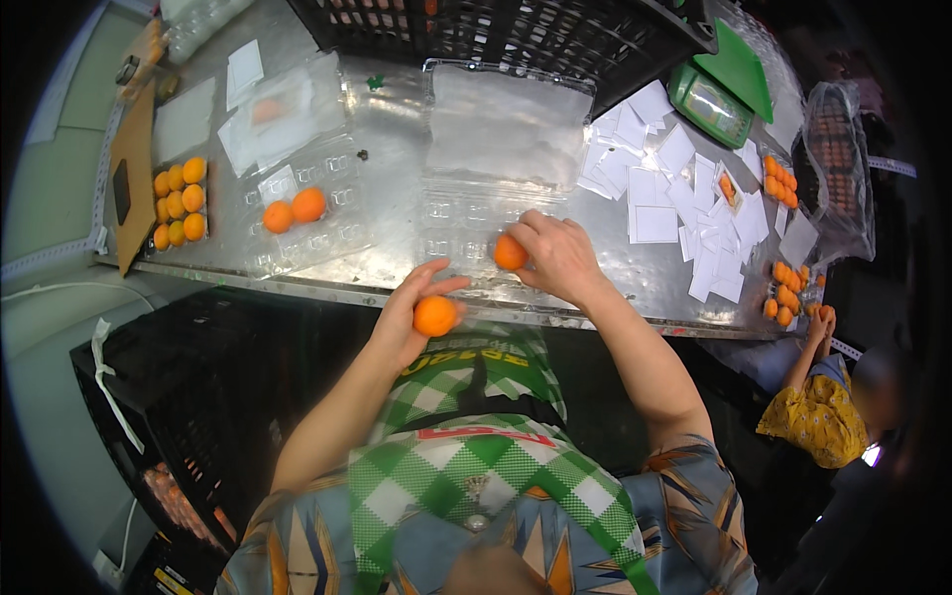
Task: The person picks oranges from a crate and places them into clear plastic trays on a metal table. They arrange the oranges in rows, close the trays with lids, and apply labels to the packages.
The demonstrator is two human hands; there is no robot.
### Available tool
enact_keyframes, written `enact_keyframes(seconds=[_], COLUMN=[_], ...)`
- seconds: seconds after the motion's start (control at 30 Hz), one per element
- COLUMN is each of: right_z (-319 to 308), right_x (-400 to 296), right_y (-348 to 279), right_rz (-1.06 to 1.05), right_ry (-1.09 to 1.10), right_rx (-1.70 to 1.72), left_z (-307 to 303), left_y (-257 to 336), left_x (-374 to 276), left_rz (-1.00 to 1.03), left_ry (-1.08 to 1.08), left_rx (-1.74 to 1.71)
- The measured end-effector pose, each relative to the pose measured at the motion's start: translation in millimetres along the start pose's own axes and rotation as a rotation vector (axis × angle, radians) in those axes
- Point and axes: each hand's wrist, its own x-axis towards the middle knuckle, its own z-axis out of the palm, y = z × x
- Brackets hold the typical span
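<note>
My left hand (407,306) holds an orange fruit (435,316) in its palm at the table's front edge. With the fingers of my right hand (554,253) I grip another orange fruit (511,253), over the front part of an open clear plastic clamshell tray (461,216). A white liner sheet (506,126) lies in the tray's far half. To the left, two orange fruits (294,210) sit in a second open clear tray (320,242). Whether the fruit at my right hand touches its tray cannot be told.
A black plastic crate (491,37) stands at the back, a green scale (714,104) to its right. White cards (677,212) lie scattered at right. A filled fruit pack (180,202) and cardboard (134,178) are at left. Another person (818,401) handles fruit at far right.
</note>
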Motion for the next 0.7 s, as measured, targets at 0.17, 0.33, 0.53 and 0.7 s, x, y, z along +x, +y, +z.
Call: enact_keyframes(seconds=[0.17,0.33,0.53,0.7], right_z=[6,-3,-38,-23], right_x=[-3,-7,-8,-3], right_y=[-4,-12,-58,-45], right_rz=[-0.005,0.023,-0.063,0.021], right_ry=[0.005,0.009,0.026,-0.010], right_rx=[-0.079,0.046,0.627,0.638], left_z=[5,11,25,34], left_y=[3,5,9,13], left_x=[-2,-2,-8,-14], left_rz=[0.039,0.105,0.064,0.113], left_ry=[-0.261,-0.346,-0.271,-0.075], left_rx=[-0.336,-0.297,-0.272,-0.177])
